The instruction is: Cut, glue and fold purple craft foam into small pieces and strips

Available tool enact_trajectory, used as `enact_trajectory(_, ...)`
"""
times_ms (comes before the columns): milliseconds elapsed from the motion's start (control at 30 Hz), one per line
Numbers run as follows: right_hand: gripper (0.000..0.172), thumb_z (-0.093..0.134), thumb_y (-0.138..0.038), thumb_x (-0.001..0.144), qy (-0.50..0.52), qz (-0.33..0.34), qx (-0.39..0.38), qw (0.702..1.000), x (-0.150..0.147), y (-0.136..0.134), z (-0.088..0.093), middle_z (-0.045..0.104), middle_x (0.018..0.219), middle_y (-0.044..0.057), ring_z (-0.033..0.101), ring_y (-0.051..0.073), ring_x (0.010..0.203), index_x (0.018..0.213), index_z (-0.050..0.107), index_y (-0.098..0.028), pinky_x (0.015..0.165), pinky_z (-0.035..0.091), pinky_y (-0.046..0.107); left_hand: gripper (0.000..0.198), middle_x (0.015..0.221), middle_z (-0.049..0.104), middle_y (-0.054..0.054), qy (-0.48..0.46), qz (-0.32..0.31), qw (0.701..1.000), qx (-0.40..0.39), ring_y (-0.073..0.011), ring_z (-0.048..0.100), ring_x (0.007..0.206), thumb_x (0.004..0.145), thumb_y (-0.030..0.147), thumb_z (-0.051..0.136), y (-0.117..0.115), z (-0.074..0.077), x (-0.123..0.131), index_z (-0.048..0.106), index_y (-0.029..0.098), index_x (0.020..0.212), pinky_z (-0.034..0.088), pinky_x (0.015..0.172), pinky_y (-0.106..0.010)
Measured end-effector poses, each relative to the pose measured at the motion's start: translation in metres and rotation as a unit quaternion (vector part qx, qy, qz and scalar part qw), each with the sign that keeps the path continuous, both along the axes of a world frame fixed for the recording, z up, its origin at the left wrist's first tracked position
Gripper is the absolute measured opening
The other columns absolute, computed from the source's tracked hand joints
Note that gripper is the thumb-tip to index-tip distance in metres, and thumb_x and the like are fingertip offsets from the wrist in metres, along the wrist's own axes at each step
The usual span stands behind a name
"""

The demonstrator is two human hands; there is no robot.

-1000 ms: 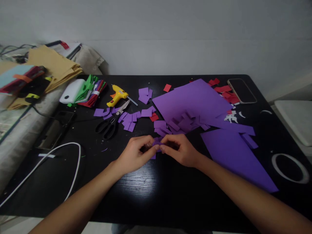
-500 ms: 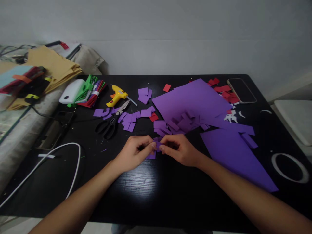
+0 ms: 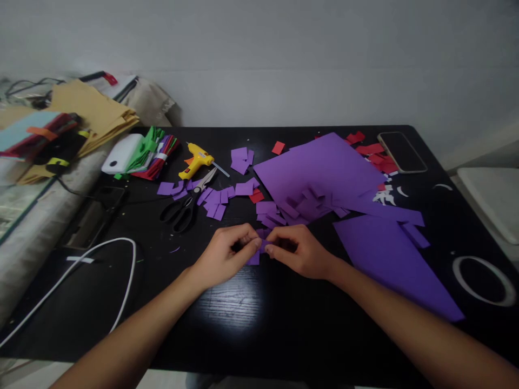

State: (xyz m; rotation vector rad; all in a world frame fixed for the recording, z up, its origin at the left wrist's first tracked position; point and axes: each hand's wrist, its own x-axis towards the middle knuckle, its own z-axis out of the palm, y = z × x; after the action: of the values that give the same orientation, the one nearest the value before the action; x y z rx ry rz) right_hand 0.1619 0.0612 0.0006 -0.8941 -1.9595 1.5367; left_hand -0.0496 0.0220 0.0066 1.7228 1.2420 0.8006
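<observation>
Pinching purple paper piece (image 3: 259,247) between fingers (image 3: 254,244), both hands.

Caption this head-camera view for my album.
Left hand and right hand pinch a small purple piece at a black table, scissors nearby.

Front of black table (image 3: 243,335) open; purple scraps (image 3: 284,210), scissors (image 3: 182,208) crowd farther half.

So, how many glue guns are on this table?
1: the yellow glue gun lies beyond the left hand, just behind the scissors; another could hide under the big purple sheet.
</observation>
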Motion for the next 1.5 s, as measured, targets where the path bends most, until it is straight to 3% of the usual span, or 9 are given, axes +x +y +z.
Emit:
enact_trajectory(167,0.018,0.064,-0.03,0.089,0.006,-0.005,-0.008,1.0,-0.0003,0.0009,0.0005,0.059,0.064,-0.001,0.049,0.011,0.057,0.077,0.066,-0.017,0.053,0.038,0.023,0.025,0.065,0.055,0.002,-0.004,0.006,1.0,0.01,-0.0097,0.05,0.061,0.096,0.031,0.058,-0.0005,0.0015,-0.0002,0.061,0.015,0.078,0.036,0.053,-0.02)
enact_trajectory(300,0.018,0.062,-0.031,0.089,0.01,-0.027,-0.031,0.999,-0.0003,0.0012,-0.0011,0.058,0.065,-0.001,0.049,0.012,0.057,0.078,0.065,-0.017,0.053,0.039,0.024,0.026,0.067,0.058,0.001,-0.007,0.013,1.0,-0.012,-0.0108,0.052,0.062,0.097,0.035,0.057,0.0005,0.0009,-0.0007,0.063,0.015,0.081,0.042,0.057,-0.022)
enact_trajectory(367,0.018,0.062,-0.031,0.089,0.012,-0.033,-0.035,0.999,0.0,0.0011,-0.0025,0.058,0.065,-0.001,0.049,0.012,0.058,0.078,0.064,-0.017,0.053,0.039,0.024,0.019,0.077,0.063,-0.001,-0.008,0.013,1.0,0.003,-0.0115,0.056,0.067,0.095,0.035,0.061,0.0006,0.0005,-0.0007,0.065,0.016,0.097,0.047,0.061,-0.023)
enact_trajectory(467,0.017,0.063,-0.031,0.089,0.012,-0.035,-0.037,0.999,0.0008,0.0012,-0.0045,0.057,0.065,-0.001,0.049,0.012,0.058,0.078,0.064,-0.017,0.053,0.038,0.024,0.037,0.099,0.067,-0.005,-0.018,-0.005,0.999,0.049,-0.0124,0.059,0.075,0.089,0.032,0.071,0.0008,0.0002,-0.001,0.061,0.02,0.122,0.052,0.068,-0.025)
enact_trajectory(600,0.018,0.064,-0.032,0.089,0.024,-0.032,-0.052,0.998,0.0011,0.0014,-0.0042,0.057,0.065,-0.001,0.049,0.011,0.058,0.08,0.065,-0.017,0.053,0.038,0.024,0.02,0.095,0.067,-0.004,-0.004,-0.026,0.993,0.113,-0.0114,0.059,0.075,0.09,0.026,0.071,0.0019,0.0001,-0.0025,0.067,0.02,0.108,0.051,0.071,-0.025)
enact_trajectory(733,0.021,0.073,-0.037,0.085,0.041,-0.038,-0.053,0.997,-0.0001,0.0003,-0.0029,0.059,0.071,-0.001,0.053,0.011,0.061,0.09,0.068,-0.017,0.054,0.042,0.023,0.019,0.086,0.067,-0.001,0.027,0.0,0.992,0.122,-0.0103,0.059,0.071,0.09,0.026,0.071,0.0027,0.0009,-0.0035,0.068,0.019,0.107,0.051,0.067,-0.023)
enact_trajectory(1133,0.024,0.074,-0.034,0.085,0.085,-0.08,-0.102,0.988,-0.0034,0.0007,-0.0043,0.067,0.077,0.002,0.063,0.014,0.064,0.103,0.069,-0.019,0.055,0.054,0.025,0.019,0.086,0.073,-0.003,-0.008,0.033,0.998,0.046,-0.0134,0.069,0.075,0.091,0.03,0.068,0.002,0.0009,-0.0035,0.069,0.019,0.107,0.056,0.069,-0.024)
enact_trajectory(1500,0.026,0.075,-0.03,0.084,0.083,-0.089,-0.114,0.986,-0.0031,0.0004,-0.007,0.07,0.077,0.002,0.066,0.015,0.065,0.106,0.068,-0.018,0.058,0.056,0.027,0.022,0.09,0.073,-0.004,-0.03,0.045,0.998,0.012,-0.0147,0.07,0.08,0.09,0.03,0.07,0.0022,-0.003,-0.0033,0.068,0.02,0.109,0.057,0.073,-0.026)
